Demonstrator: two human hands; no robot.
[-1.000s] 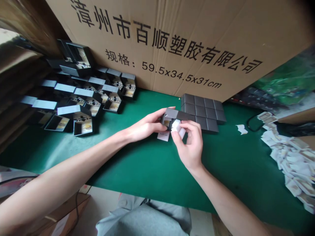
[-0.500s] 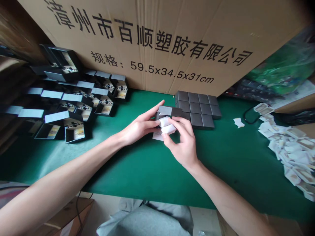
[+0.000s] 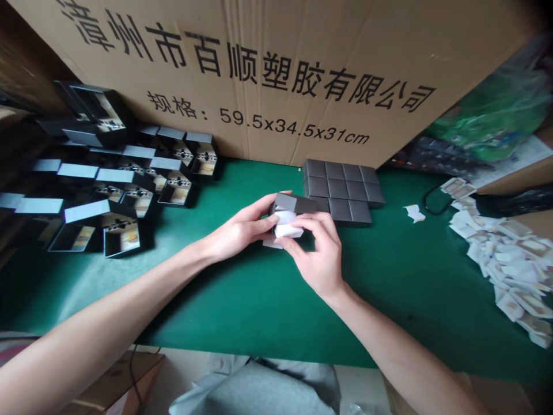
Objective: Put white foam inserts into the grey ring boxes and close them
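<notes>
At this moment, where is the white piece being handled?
In the head view, the white piece is near the centre, between the left hand and right hand, just below the dark box's lid.

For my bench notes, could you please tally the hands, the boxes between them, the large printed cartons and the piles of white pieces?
Hands: 2, left hand and right hand
Box between the hands: 1
Large printed carton: 1
Pile of white pieces: 1
Total: 5

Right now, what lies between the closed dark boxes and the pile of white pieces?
In the head view, a small white scrap and, nearer the pile, a thin dark looped cord.
</notes>
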